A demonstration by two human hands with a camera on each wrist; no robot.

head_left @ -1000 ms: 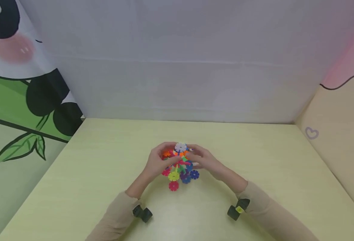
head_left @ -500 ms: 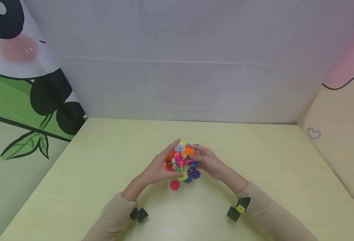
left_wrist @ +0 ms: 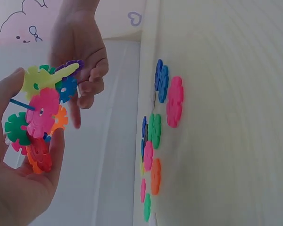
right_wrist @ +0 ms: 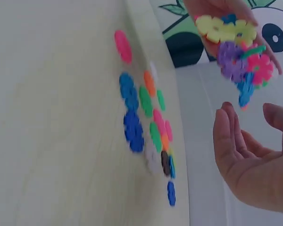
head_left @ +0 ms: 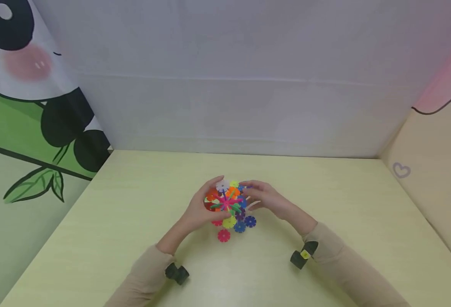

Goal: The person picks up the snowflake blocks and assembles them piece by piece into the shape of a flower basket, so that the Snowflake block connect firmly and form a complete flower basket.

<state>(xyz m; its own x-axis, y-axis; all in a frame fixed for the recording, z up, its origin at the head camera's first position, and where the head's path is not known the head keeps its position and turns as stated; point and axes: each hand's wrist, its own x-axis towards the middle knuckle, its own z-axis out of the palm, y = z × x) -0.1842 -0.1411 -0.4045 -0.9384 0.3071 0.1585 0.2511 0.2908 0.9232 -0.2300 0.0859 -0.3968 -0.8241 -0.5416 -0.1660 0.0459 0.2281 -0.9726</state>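
In the head view my left hand grips a ball-like cluster of slotted plastic snowflake discs between thumb and fingers. The cluster joins pink, yellow, green, orange, red, blue and purple discs, set at differing angles. Just right of it is my right hand, fingers loosely bent with nothing between them. A gap shows between the right hand and the cluster in the right wrist view. Part of the cluster is hidden by the left thumb and palm.
Loose discs lie flat on the pale table beneath and behind the hands, among them a pinkish-red disc in front and a dark blue disc. A grey-white panel rises at the table's back edge, with printed side panels.
The right hand has drawn back slightly to the right, off the cluster. The left hand has opened wider round the cluster and turned it, so its pink spoked side now shows.
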